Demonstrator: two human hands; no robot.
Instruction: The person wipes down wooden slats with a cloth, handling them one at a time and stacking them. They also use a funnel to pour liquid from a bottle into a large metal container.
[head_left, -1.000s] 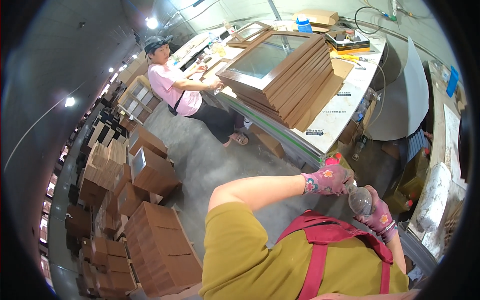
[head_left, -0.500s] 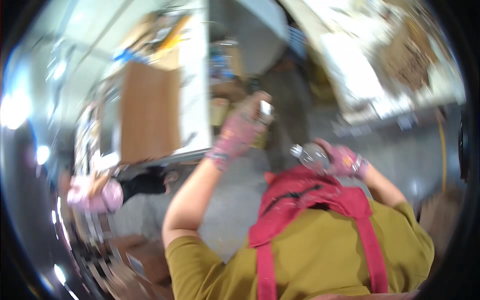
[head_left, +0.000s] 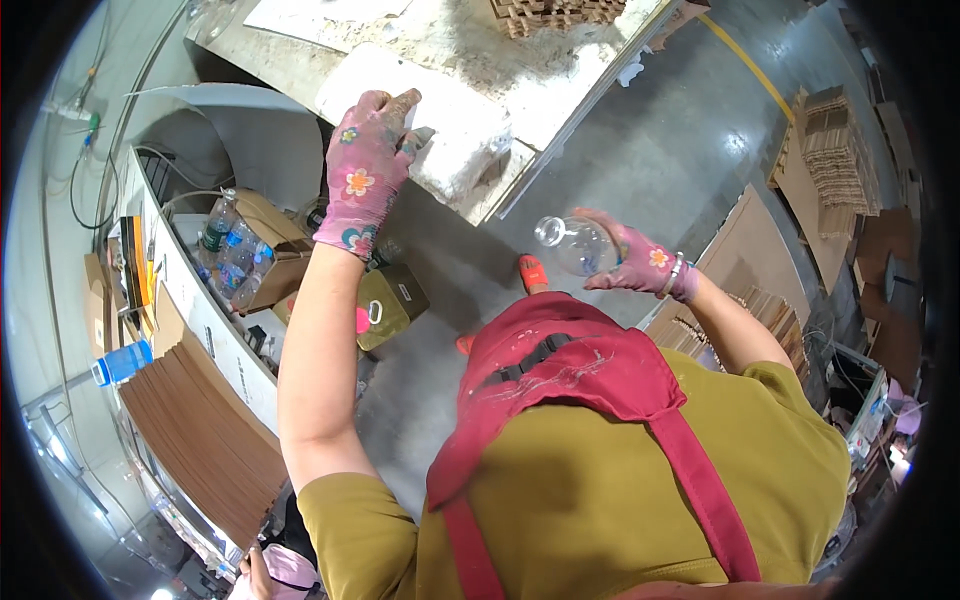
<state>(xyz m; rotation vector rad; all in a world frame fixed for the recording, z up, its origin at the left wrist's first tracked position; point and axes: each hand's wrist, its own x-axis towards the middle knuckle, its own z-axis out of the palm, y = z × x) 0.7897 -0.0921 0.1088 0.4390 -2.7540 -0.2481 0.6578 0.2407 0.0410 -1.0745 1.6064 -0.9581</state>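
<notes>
My right hand (head_left: 642, 262), in a pink flowered glove, grips a clear plastic bottle (head_left: 575, 244) in front of my red apron (head_left: 570, 370); its open mouth points left and has no cap on it. My left hand (head_left: 365, 170), gloved the same way, is raised well to the left of the bottle with its fingertips pinched together. I cannot make out anything between those fingertips. They are next to a white padded bag (head_left: 450, 125) lying on the edge of a dusty worktable (head_left: 560, 100).
A cardboard box of plastic bottles (head_left: 240, 255) and an olive tin (head_left: 388, 303) sit on the floor below my left arm. Brown boards (head_left: 205, 430) are stacked on a bench at left. Cardboard stacks (head_left: 840, 150) stand at right. Another person's pink top (head_left: 285, 572) shows at the lower left.
The view has swung from across the hall down to my own front. My left hand has left the bottle's top and risen to the left; the bottle now shows an open mouth.
</notes>
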